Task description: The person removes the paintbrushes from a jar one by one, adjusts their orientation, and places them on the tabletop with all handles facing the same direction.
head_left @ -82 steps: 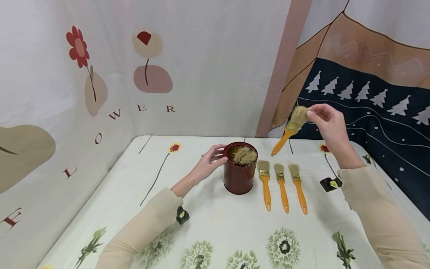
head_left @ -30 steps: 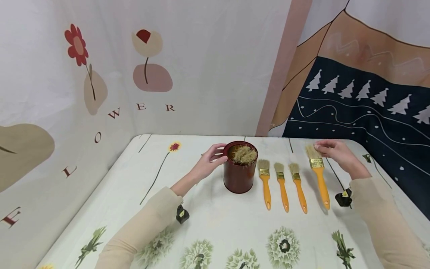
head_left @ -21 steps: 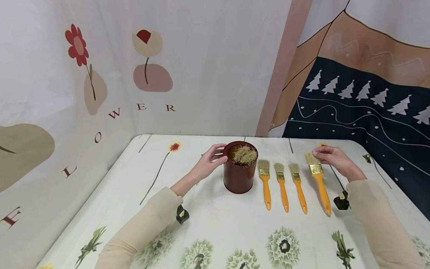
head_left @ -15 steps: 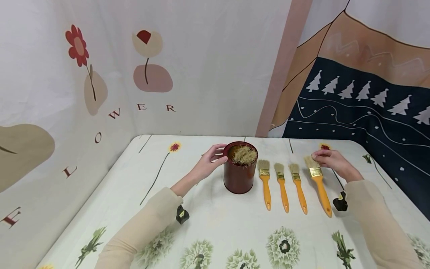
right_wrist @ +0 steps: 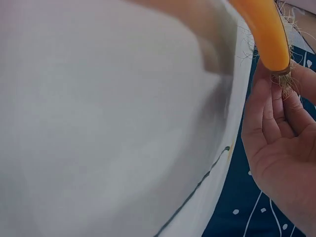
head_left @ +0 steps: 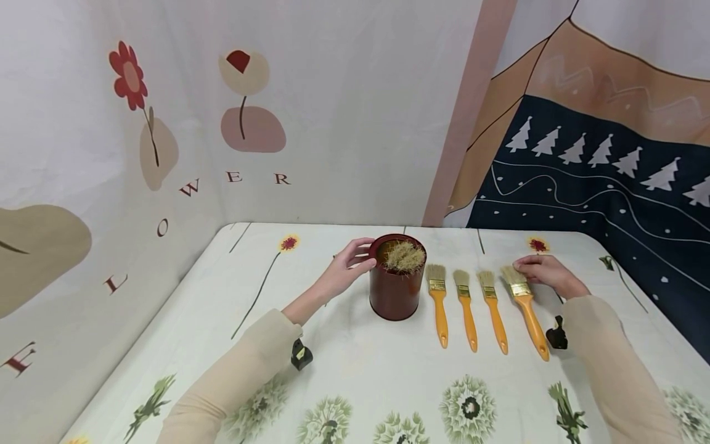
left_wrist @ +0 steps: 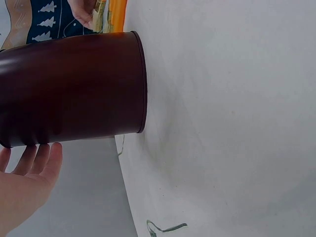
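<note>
The brush (head_left: 528,311) is at the right end of the row, just beside the other brushes (head_left: 467,314). The fingers of the right hand (head_left: 546,271) pinch its hair (head_left: 509,274). A soft pinch is best, I think, so no hair gets pulled out. Hair bends, so the handle (right_wrist: 269,39) could swing. Go slow, and let go only when the brush is flat on the bench (head_left: 360,357). I can't tell if all of it is down. It slants more than the one next to it, so a small turn would make the row neat.

The left hand (head_left: 348,265) has loose fingers touching the side of the tin (head_left: 394,296). That should help stop it tipping; don't push hard.

The brush has a fat, smooth orange handle, a gold band (head_left: 519,289) and pale, messy hair, with thin bits poking out. The tin is dark red and stands upright, with a tan, fuzzy clump (head_left: 405,256) at the top
</note>
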